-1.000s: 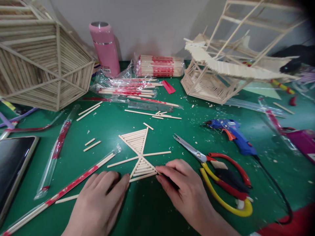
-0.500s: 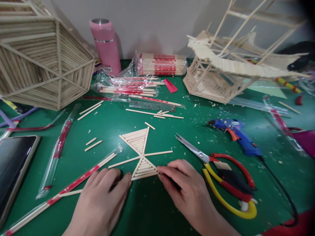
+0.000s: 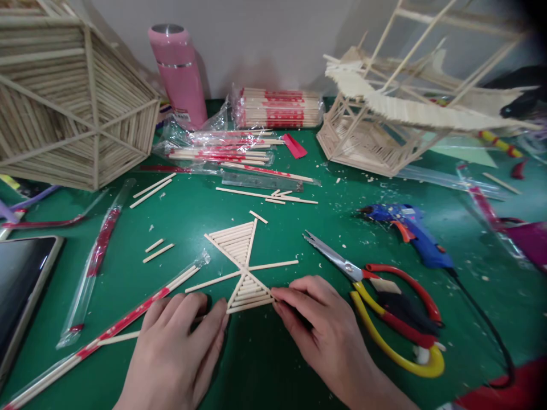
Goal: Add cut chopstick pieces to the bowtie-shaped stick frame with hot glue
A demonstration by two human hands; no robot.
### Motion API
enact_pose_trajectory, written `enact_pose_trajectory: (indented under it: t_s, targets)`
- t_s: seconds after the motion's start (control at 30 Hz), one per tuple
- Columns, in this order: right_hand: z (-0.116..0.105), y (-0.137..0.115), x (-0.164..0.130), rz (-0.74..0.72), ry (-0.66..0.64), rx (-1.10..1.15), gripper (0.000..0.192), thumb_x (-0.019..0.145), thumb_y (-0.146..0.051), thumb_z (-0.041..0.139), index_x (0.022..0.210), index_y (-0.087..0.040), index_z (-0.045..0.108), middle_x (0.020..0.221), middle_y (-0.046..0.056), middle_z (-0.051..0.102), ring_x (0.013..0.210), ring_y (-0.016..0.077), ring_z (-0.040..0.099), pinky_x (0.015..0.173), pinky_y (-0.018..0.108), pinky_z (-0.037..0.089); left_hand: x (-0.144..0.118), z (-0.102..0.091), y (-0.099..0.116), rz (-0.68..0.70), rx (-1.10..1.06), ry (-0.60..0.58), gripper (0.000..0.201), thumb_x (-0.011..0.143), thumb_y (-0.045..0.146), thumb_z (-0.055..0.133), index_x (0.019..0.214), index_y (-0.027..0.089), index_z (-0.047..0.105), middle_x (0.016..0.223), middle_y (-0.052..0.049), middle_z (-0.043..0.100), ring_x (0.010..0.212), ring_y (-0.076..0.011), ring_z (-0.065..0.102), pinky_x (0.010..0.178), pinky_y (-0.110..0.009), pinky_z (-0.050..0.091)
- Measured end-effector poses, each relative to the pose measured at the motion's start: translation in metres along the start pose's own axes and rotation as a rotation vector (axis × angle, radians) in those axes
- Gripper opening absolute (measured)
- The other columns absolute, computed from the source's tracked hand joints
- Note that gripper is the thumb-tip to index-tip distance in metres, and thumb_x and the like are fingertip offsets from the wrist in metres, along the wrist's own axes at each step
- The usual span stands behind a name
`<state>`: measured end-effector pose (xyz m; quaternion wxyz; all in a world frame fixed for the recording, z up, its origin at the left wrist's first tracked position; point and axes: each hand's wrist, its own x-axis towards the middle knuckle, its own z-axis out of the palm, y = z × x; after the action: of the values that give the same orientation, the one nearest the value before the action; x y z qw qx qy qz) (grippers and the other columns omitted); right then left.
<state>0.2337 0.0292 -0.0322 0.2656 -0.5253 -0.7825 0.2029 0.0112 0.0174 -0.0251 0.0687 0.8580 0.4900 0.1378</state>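
Note:
A flat spoked frame of glued chopstick pieces (image 3: 248,293) lies on the green table, two opposite wedges filled with graded rows. My right hand (image 3: 322,316) pinches the lower right corner of the frame between thumb and index finger. At its lower left corner, the thumb and index finger of my left hand (image 3: 182,339) are pressed together. A bare chopstick (image 3: 119,337) runs beneath my left hand and shows again between its fingers; its far end is hidden at the fingertips. Beside the frame's top lies a short cut piece (image 3: 258,217).
Scissors-like pliers (image 3: 337,259) and a blue glue gun (image 3: 410,230) lie on the right. Wrapped chopsticks (image 3: 141,310) and a phone (image 3: 29,285) are on the left. Behind stand a large stick structure (image 3: 85,114), a pink bottle (image 3: 179,80) and a wooden stick model (image 3: 384,114).
The whole view has shifted slightly, so things sit a little further left. My left hand has tilted a little, showing more of the chopstick between its fingers. My right hand keeps its pinch.

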Motion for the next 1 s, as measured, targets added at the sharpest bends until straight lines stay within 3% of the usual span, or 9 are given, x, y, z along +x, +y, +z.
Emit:
enact_pose_trajectory:
  t_s: [0.3, 1.0]
  targets:
    - [-0.0007, -0.0006, -0.0002, 0.004, -0.015, 0.022, 0.016, 0.084, -0.014, 0.052, 0.094, -0.019, 0.063, 0.078, 0.004, 0.056, 0.070, 0.0166, 0.053, 0.060, 0.031, 0.046, 0.0003, 0.0025, 0.0083, -0.122, -0.058, 0.039, 0.025, 0.089, 0.022, 0.038, 0.094, 0.023, 0.062, 0.082, -0.004, 0.054, 0.074, -0.0191, 0.053, 0.074, -0.040, 0.034]
    - [-0.0005, 0.0000, -0.0006, 0.013, -0.014, 0.039, 0.015, 0.084, -0.014, 0.053, 0.094, -0.019, 0.062, 0.081, 0.004, 0.057, 0.073, 0.0165, 0.052, 0.063, 0.032, 0.044, -0.0028, 0.0049, 0.0058, -0.069, -0.031, 0.043, 0.023, 0.089, 0.020, 0.038, 0.097, 0.020, 0.059, 0.083, -0.006, 0.051, 0.073, -0.0192, 0.050, 0.070, -0.040, 0.034]
